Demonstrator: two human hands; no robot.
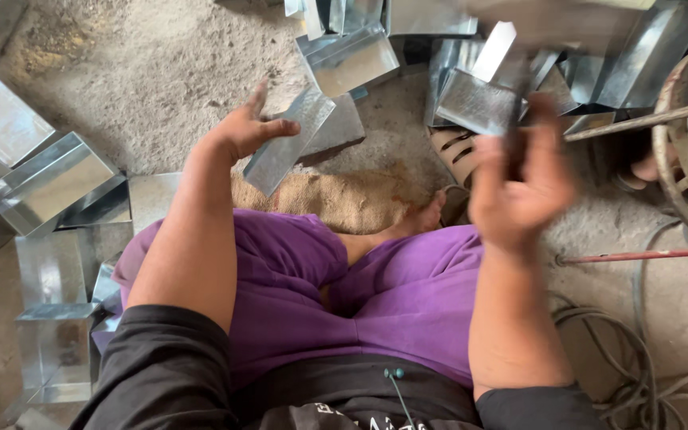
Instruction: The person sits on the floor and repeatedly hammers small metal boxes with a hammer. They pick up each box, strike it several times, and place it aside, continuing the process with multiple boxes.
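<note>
I am seated on the floor (161, 72), legs in purple cloth, looking down at both hands.

Left hand (242, 127): thumb and fingers pinch the top corner of a flat metal strip (284, 147), which hangs tilted over a sack (344, 199) spread on the floor. The remaining fingers curl loosely.

Right hand (519, 187): raised and blurred. The fingers are closed around a dark handle (517, 119); the head of this tool is smeared across the top of the view, so I cannot tell its kind.

Progress, as a judgement: folded metal boxes (49, 183) lie stacked at my left, and more bent pieces (479, 99) are piled ahead at right, near a sandal (455, 155). The strip in hand is flat and looks unworked; it is not resting on any support. How many flat strips remain I cannot tell.

Cables (631, 334) and a rusty rod (639, 256) lie at right.
</note>
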